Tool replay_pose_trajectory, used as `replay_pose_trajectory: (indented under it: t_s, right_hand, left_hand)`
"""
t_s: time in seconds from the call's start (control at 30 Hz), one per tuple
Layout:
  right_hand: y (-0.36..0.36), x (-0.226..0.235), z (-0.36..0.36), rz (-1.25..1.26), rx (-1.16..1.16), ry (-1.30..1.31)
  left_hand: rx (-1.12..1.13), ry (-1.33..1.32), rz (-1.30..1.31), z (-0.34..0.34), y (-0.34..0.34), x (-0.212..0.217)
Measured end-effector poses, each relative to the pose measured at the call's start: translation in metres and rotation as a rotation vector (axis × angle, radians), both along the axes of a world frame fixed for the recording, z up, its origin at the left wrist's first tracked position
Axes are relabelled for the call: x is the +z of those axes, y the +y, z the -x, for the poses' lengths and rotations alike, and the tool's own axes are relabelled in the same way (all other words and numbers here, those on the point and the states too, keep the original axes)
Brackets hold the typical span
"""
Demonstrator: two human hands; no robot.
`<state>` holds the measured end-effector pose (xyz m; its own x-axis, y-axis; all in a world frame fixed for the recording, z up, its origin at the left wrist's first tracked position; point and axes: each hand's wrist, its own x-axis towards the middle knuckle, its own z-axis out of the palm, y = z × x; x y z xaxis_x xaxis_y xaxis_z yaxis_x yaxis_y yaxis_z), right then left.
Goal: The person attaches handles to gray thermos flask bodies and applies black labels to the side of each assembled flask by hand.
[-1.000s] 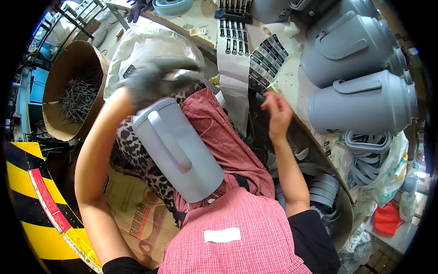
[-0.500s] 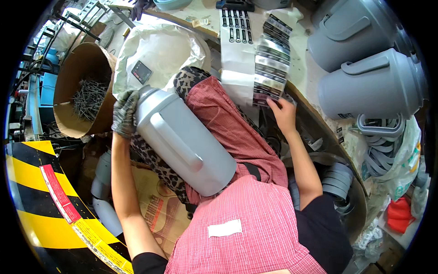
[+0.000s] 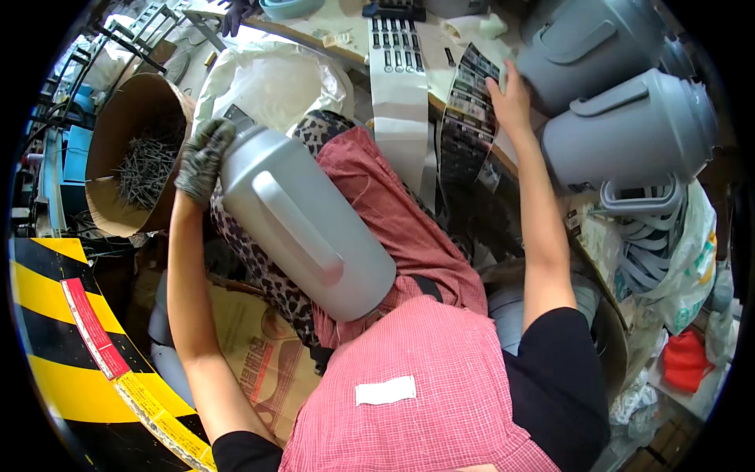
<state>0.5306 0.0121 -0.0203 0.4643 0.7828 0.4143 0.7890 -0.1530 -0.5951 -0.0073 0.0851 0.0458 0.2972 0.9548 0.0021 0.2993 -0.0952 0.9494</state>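
Note:
Across my lap lies a grey plastic jug (image 3: 303, 224) with a long side handle, its narrower end up and to the left. My left hand (image 3: 206, 161), in a dark patterned work glove, is closed on that narrower end. Over at the table edge, my bare right hand (image 3: 511, 101) pinches the right side of a strip of dark and silver labels (image 3: 470, 110). The strip hangs down past the edge. Just left of it, a white backing sheet (image 3: 399, 98) with rows of small black labels also drapes over the edge.
Larger grey jugs (image 3: 629, 130) lie on the table at right, above a plastic bag (image 3: 692, 267) of grey handles. A lined white tub (image 3: 275, 79) stands ahead. At left are a cardboard drum (image 3: 98, 177) of metal pins and a yellow-black striped panel (image 3: 55, 330).
My right hand has moved up and away from the strip's lower end to its upper right side. The strip now hangs darker and tilted. The jug and my left hand have shifted slightly left.

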Motion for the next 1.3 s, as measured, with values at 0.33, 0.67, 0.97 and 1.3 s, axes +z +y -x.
replay_pose_trajectory:
  t_s: [0.33, 0.67, 0.97, 1.3]
  right_hand:
    - [0.031, -0.028, -0.021, 0.034, 0.069, 0.453]
    - [0.013, -0.004, -0.032, -0.009, 0.272, 0.788]
    - [0.026, -0.019, -0.031, -0.066, 0.209, 0.751]
    - [-0.019, 0.023, 0.019, -0.134, 0.144, 0.276]
  left_hand:
    - [0.022, -0.124, 0.057, 0.02, 0.018, -0.031]
    - [-0.088, -0.034, 0.14, 0.004, 0.036, -0.059]
    - [0.075, -0.253, 0.012, -0.018, -0.006, -0.065]
    - [0.544, -0.102, -0.506, -0.026, -0.164, -0.078]
